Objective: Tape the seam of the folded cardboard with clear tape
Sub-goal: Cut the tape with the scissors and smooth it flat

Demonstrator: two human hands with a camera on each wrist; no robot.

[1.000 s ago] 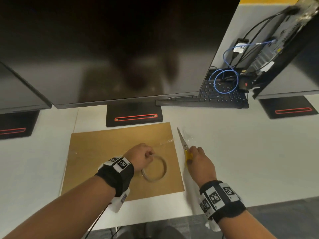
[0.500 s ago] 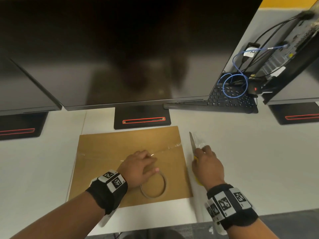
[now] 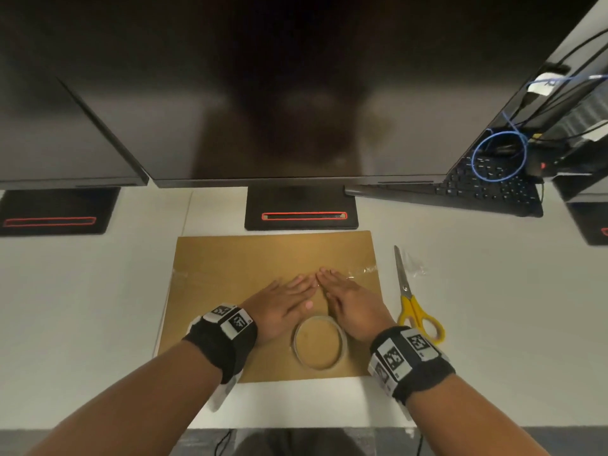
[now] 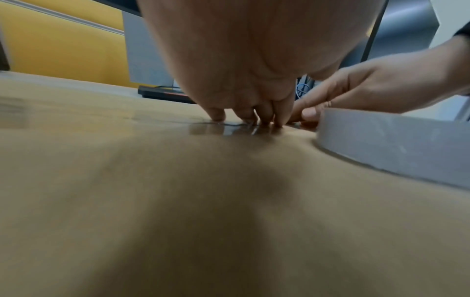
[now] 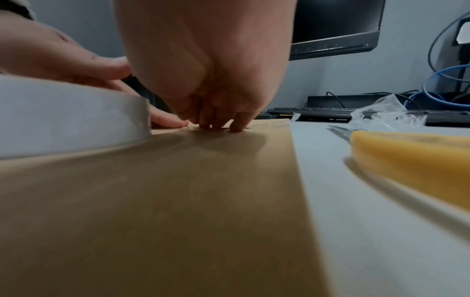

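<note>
Now pressing the tape strip flat, both palms down, nothing grasped.

Flat on the folded cardboard [image 3: 263, 258] at frame centre: left hand [image 3: 283, 304] and right hand [image 3: 348, 301], fingertips meeting on the clear tape strip [image 3: 358, 270] across the seam. Strip laid and cut, by the look; only smoothing left. One tape roll [image 3: 320, 347] on the cardboard, one scissors [image 3: 411, 301] right of it.
</note>
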